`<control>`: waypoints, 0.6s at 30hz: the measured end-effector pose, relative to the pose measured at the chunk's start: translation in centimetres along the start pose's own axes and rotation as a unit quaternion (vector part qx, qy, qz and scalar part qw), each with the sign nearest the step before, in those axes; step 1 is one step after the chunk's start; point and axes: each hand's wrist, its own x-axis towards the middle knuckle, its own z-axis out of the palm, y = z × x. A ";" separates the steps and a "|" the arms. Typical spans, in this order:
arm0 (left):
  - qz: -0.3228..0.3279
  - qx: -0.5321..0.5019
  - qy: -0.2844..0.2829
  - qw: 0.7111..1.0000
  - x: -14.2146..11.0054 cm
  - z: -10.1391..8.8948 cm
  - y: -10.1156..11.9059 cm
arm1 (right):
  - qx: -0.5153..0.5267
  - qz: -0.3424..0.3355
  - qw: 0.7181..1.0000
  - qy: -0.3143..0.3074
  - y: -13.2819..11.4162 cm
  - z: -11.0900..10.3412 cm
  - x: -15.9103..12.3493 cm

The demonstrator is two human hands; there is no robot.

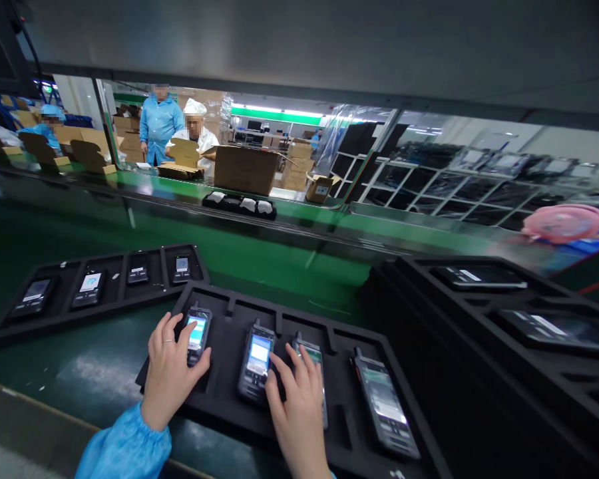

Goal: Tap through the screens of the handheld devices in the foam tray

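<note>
A black foam tray (229, 303) lies on the green belt in front of me, with several handsets in its slots. My left hand (170, 369), fingers spread, rests on the leftmost handset (198, 330), whose screen is lit. My right hand (294, 392) lies flat, fingers spread, over the third handset (312, 352), its fingertips beside the second handset (257, 359). A fourth handset (385, 402) lies untouched at the right. Neither hand grips anything.
A second black tray (60, 319) with several handsets sits to the left on the green conveyor (289, 266). A stack of black trays (504, 332) stands at the right. Across the belt, people in blue and white coats handle cardboard boxes (244, 169). A small tray (239, 204) lies farther along.
</note>
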 end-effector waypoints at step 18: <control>0.011 -0.031 0.026 0.999 -0.4 -0.2 0.1 | 0.019 -0.001 1.000 0.016 -0.1 -0.3 0.2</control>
